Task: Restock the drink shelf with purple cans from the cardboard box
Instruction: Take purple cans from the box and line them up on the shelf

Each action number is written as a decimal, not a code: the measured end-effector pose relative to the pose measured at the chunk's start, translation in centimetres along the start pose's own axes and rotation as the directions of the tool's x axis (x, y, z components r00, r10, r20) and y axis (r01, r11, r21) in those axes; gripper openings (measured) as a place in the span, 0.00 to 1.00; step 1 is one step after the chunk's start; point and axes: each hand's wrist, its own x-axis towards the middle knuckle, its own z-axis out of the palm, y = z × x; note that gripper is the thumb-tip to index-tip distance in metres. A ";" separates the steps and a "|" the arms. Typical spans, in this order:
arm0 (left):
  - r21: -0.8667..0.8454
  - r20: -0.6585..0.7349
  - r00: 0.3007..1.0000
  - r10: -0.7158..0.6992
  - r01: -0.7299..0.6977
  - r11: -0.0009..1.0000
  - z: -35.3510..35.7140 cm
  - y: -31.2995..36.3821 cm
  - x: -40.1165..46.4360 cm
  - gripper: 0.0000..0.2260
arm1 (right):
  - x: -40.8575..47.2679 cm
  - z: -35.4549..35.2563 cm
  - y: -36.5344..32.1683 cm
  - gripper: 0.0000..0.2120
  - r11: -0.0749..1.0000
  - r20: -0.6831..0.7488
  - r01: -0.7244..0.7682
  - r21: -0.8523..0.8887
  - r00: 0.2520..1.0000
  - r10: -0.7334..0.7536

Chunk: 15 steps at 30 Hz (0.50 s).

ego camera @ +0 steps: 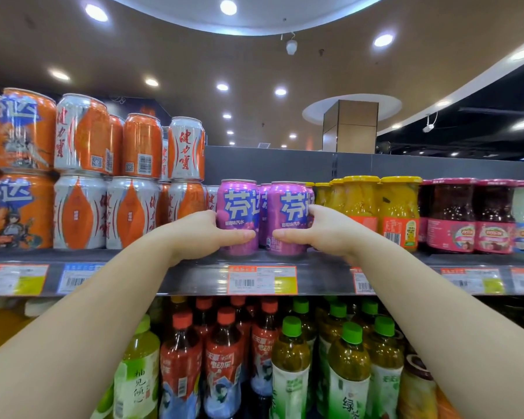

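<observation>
Reaching up from below, two bare forearms cross in front of the lower shelf of bottles (pixel 288 358) and meet at the drink shelf (pixel 194 278), whose front rail carries price labels (pixel 262 279). The left hand (pixel 208 234) has its grip clamped on the left purple can (pixel 238 207), thumb across the front and fingers around the left side. The right hand (pixel 318 229) is clamped in the same way on the right purple can (pixel 288 213), thumb in front, fingers wrapped on the right side. Both cans stand upright at the near edge of the shelf, just beside each other, and at least one more purple can (pixel 265 201) is visible behind them. To the left stand stacked orange and silver cans (pixel 133 189), to the right yellow-lidded jars (pixel 397 207), then dark red jars (pixel 466 216). The cardboard box is not in view. I judge that the cans are being set or pushed into their row. If they are pushed back too hard, they may knock the can behind. Since the gap is narrow, the knuckles of the right hand could catch the nearest jar, and the left hand could shake the stacked cans. A can left too near the edge could also tip off when the hands let go.
</observation>
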 end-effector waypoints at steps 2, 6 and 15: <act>0.000 0.015 1.000 -0.002 0.002 1.000 0.0 0.1 -0.1 0.13 | -0.1 0.2 -0.1 0.24 1.000 -0.005 0.014 -0.021 1.000 -0.014; 0.015 0.035 0.999 -0.016 0.015 1.000 -0.1 0.3 -0.1 0.17 | -0.2 0.5 -0.1 0.25 0.997 -0.035 0.025 -0.072 0.999 -0.028; 0.043 0.070 0.997 -0.040 0.037 0.998 -0.6 0.5 -0.1 0.17 | -0.1 0.6 -0.1 0.26 0.995 -0.048 0.015 -0.102 0.999 -0.020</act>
